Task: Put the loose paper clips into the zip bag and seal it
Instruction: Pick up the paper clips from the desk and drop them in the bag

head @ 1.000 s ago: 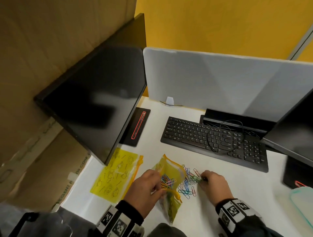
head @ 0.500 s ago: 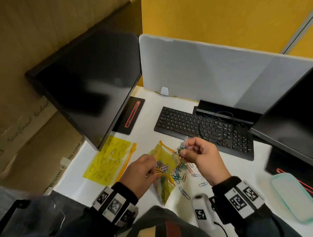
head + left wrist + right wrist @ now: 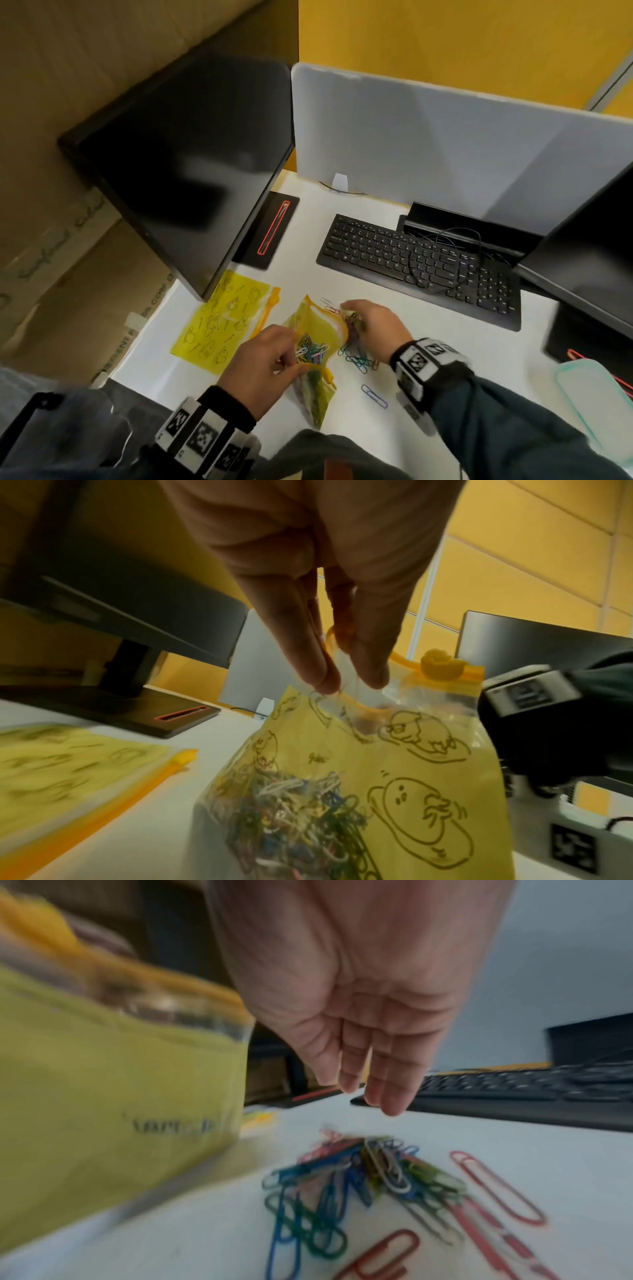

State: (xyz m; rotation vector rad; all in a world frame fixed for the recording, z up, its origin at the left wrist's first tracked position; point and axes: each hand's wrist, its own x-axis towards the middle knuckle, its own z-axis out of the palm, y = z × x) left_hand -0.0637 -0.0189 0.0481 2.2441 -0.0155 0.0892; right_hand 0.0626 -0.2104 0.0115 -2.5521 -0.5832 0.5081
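My left hand [image 3: 274, 356] pinches the orange zip rim of the yellow cartoon-print zip bag [image 3: 318, 325] and holds its mouth open, upright on the desk. The left wrist view shows thumb and finger of that left hand [image 3: 346, 680] pinching the rim of the bag [image 3: 411, 764], with several coloured clips [image 3: 291, 818] inside. My right hand [image 3: 356, 315] is just right of the bag. Its fingers hang straight and empty in the right wrist view, where the right hand [image 3: 373, 1093] hovers over the loose paper clips [image 3: 359, 1172]. The loose clips [image 3: 359, 359] lie beside the bag.
A second yellow zip bag [image 3: 222, 322] lies flat to the left. A black keyboard [image 3: 418, 263] with a cable sits behind the clips. Monitors stand at left [image 3: 191, 164] and right [image 3: 589, 246]. A teal-edged lid [image 3: 596, 401] is near the right edge. A single blue clip [image 3: 374, 395] lies nearer me.
Half a second ago my right hand held a bunch of clips up at the bag's mouth. It has come back down to the desk beside the bag, empty. My left hand still holds the rim.
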